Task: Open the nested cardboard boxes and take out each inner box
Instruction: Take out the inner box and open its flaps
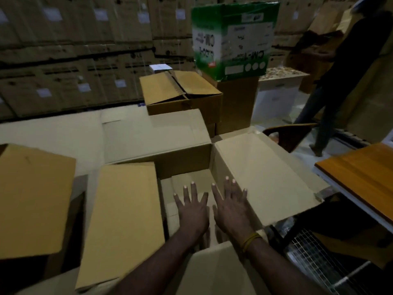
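The near flap [214, 267] of the open cardboard box [263, 173] is lying under both forearms. The left hand [192, 211] and right hand [231, 206] are reaching over the opening, fingers spread straight, gripping nothing. The inner box [191, 184] is sitting just beneath and beyond the fingertips; whether they are touching it is unclear.

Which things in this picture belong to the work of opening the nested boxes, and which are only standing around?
Part of the job:
- open outer box, flaps spread
- inner box inside it
- left hand and right hand, fingers spread, reaching in

Just around:
- green and white box
- wooden board
- wire grid
- another person
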Motion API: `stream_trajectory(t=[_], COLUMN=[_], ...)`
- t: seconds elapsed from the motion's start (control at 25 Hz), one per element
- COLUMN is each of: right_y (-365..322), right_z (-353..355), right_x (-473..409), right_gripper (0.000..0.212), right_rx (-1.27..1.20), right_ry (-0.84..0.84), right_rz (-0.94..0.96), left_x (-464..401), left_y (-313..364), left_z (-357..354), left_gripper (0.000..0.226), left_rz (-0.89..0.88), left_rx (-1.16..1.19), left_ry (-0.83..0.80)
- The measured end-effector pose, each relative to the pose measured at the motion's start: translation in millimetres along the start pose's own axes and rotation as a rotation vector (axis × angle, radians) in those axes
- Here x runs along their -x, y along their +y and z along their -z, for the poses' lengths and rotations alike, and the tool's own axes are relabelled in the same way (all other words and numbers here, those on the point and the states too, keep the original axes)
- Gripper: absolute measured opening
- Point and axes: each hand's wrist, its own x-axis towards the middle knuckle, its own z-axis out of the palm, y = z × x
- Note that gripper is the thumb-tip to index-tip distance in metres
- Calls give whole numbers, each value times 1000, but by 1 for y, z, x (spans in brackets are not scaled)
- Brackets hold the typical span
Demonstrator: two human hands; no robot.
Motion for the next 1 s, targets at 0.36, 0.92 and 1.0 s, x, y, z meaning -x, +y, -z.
stream_trajectory(t=[0.36,0.92,1.0], right_y=[-89,-204,-227], right_z=[-4,90,89], right_x=[-23,-20,-12], right_gripper=[73,88,89], right_rx=[-183,-808,-806], right_ry=[-250,9,-27], right_rz=[462,843,915], left_x=[47,105,118], left_y=[-77,-152,-172], left_z=[24,176,188], left_gripper=[71,66,57], left_rz=[364,533,608], left_rx=[-80,184,149], left_ry=[-111,281,301])
